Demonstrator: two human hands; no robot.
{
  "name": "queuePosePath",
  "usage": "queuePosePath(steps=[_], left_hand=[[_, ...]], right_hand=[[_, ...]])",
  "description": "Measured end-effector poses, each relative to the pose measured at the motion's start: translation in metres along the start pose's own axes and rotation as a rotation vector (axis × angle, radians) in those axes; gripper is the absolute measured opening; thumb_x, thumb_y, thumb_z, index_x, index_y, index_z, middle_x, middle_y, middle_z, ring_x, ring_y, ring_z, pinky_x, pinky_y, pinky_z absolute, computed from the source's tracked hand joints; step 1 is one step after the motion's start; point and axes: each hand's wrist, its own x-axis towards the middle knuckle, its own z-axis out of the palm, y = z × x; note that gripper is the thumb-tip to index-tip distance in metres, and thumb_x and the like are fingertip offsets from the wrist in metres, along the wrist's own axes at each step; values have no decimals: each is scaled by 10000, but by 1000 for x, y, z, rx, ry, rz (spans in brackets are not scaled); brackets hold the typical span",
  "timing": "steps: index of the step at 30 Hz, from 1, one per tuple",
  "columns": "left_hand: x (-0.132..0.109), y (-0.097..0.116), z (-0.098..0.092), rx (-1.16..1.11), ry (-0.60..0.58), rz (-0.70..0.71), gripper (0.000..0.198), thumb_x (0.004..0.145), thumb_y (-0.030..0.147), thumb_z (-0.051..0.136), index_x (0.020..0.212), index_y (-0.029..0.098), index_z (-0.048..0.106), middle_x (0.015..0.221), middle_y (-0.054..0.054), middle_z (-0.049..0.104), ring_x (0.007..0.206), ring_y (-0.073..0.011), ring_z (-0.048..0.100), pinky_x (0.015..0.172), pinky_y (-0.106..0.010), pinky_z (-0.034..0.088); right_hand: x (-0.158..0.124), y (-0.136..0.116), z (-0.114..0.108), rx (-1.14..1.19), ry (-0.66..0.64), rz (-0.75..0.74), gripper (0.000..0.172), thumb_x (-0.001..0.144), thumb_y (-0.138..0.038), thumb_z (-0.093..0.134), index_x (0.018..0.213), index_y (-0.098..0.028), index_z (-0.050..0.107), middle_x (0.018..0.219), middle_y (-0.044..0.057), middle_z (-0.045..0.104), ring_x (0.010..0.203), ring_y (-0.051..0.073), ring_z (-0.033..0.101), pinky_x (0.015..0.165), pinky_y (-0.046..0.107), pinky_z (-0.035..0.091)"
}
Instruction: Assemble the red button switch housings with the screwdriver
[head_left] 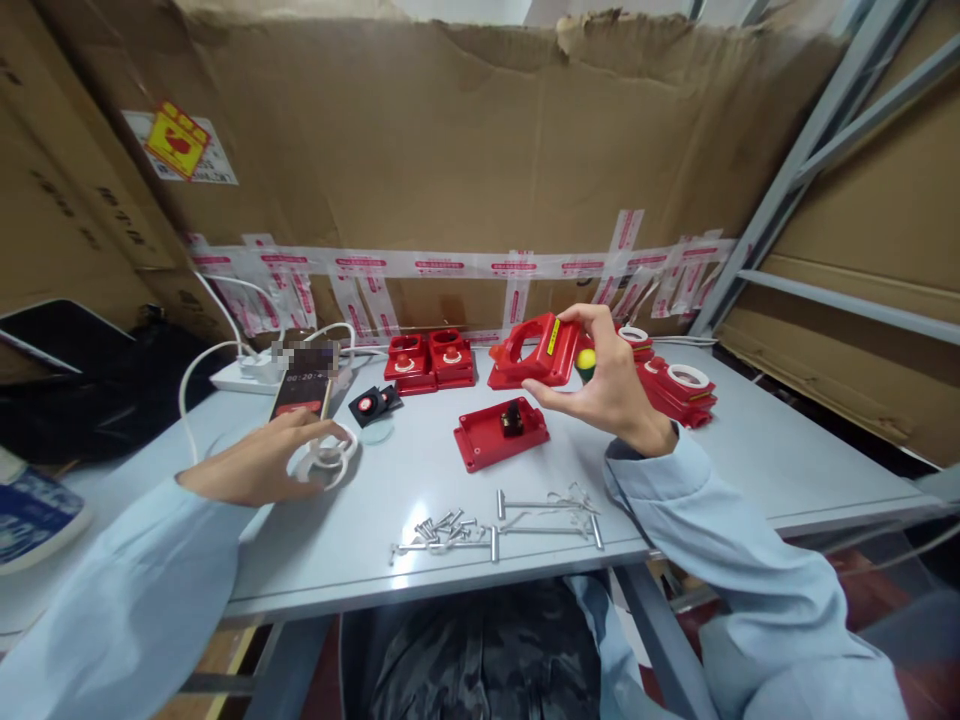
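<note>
My right hand (613,388) grips a red housing cover (564,350) by its right side, thumb low and fingers on top. The cover has a large round hole and a yellow label, and is tilted above the table. Just below it lies a red base plate (487,437) with a small black part (512,420) standing on it. My left hand (259,462) is closed around white plastic rings (330,455), beside a phone (304,380) showing a running timer. Right of the rings are black square parts (375,403) with a red centre and a clear disc (376,432).
Two red housings (431,360) stand at the back, and more red housings with white rings (679,390) are at right. Several screws (446,525) and T-handled metal rods (547,530) lie near the front edge. A power strip (244,375) with cables sits left; cardboard (450,150) walls the back.
</note>
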Motion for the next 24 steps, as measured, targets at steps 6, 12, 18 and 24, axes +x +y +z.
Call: queuePosePath(steps=[6,12,18,24], left_hand=[[18,36,-13,-37,-25,143,414,874,447,528,1223,226,520,1197,-104,507,1075,-264,516,950,-400,401],[61,111,14,-109,-76,336,653,821,589,537,1299,158,427,1256,-177,523,1114,-333,540,929,-479,435],[74,123,39,-163,-154,178,861,726,656,591,1319,82,343,1317,-293,492,1191,-424,516,933,-580,409],[80,124,49,-334,-77,254,928,765,570,605,1451,129,162,1491,-254,321,1355,-369,367,1064,-535,336]], right_hand=[[2,2,-1,98,-80,128,691,651,-389,743,1222,-182,413,1073,66,595,940,212,613,852,360,503],[2,28,-1,275,-201,244,579,663,-443,755,1130,-178,537,1029,56,664,902,207,637,847,378,502],[-4,45,9,434,-501,286,619,670,-431,760,1181,-176,521,1163,84,627,1045,219,613,930,401,474],[-9,51,18,331,-686,268,665,666,-482,753,1223,-178,555,1233,102,607,1077,224,586,963,419,442]])
